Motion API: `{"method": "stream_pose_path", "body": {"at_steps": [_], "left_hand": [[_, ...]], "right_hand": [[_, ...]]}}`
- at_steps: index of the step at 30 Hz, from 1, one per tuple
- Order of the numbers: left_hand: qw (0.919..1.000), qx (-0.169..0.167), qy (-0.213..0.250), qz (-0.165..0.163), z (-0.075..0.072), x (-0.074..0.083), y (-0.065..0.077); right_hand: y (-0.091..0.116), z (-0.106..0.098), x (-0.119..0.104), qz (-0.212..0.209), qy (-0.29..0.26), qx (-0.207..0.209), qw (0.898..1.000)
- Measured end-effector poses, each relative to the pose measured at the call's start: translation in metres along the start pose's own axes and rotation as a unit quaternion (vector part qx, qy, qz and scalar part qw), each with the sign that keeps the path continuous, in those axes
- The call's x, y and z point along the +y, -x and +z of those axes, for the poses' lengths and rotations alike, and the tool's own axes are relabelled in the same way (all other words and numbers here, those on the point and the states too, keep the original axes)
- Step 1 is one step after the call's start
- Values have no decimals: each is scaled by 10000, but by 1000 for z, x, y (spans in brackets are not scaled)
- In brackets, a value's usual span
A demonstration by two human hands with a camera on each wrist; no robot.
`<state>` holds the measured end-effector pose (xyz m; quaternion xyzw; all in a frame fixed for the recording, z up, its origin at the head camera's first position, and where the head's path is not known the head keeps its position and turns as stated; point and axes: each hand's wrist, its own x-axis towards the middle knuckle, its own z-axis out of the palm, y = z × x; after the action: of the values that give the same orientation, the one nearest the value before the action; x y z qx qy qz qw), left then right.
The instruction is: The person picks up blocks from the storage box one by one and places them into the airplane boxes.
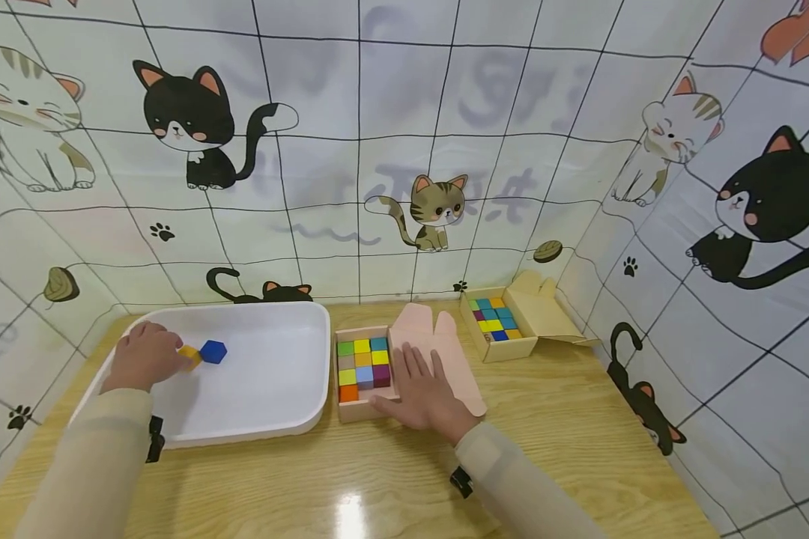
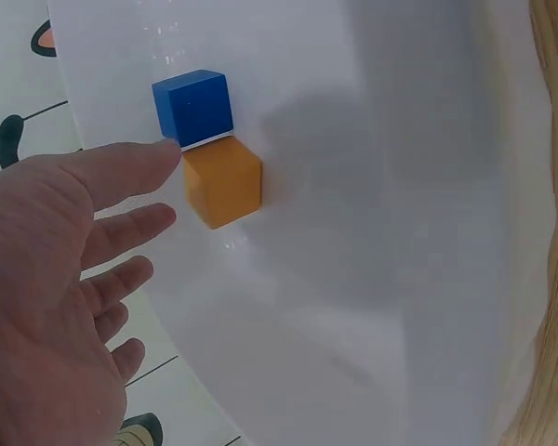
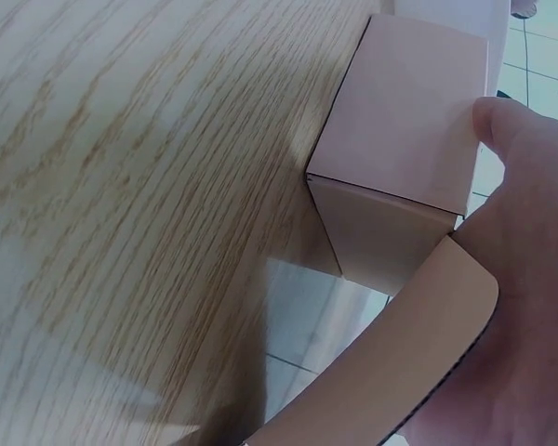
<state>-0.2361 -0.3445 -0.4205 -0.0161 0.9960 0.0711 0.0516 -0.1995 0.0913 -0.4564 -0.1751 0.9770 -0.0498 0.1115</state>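
My left hand (image 1: 150,352) is over the white tray (image 1: 263,397), its fingers extended beside an orange cube (image 2: 225,181). In the left wrist view the thumb tip lies at the cube's edge; whether it touches cannot be told. A blue cube (image 1: 213,352) sits next to the orange one on the tray floor. My right hand (image 1: 426,389) rests flat on the folded-back lid (image 1: 455,352) of a pink cardboard box (image 1: 371,410), fingers straight. Its thumb (image 3: 500,121) reaches the box's near edge. Inside the box lie several coloured cubes (image 1: 362,359), with part of the contents hidden by the hand.
Behind and right of the pink box stands a yellowish open box (image 1: 508,350) with several coloured cubes, its lid (image 1: 546,311) folded out to the right. Everything stands on a wooden table (image 1: 297,486). A cat-patterned wall covering (image 1: 337,172) encloses the back and sides.
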Motion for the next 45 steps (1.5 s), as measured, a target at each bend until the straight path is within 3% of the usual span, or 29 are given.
{"method": "stream_pose_path", "body": {"at_steps": [13, 28, 45], "left_hand": [[9993, 187, -324, -15, 5, -8, 4], [9989, 23, -468, -64, 8, -4, 10], [9987, -100, -480, -123, 10, -5, 5]], "right_hand": [[5, -7, -7, -164, 46, 115, 9998], [6, -5, -8, -92, 23, 78, 9999], [5, -6, -2, -1, -19, 120, 9999]]}}
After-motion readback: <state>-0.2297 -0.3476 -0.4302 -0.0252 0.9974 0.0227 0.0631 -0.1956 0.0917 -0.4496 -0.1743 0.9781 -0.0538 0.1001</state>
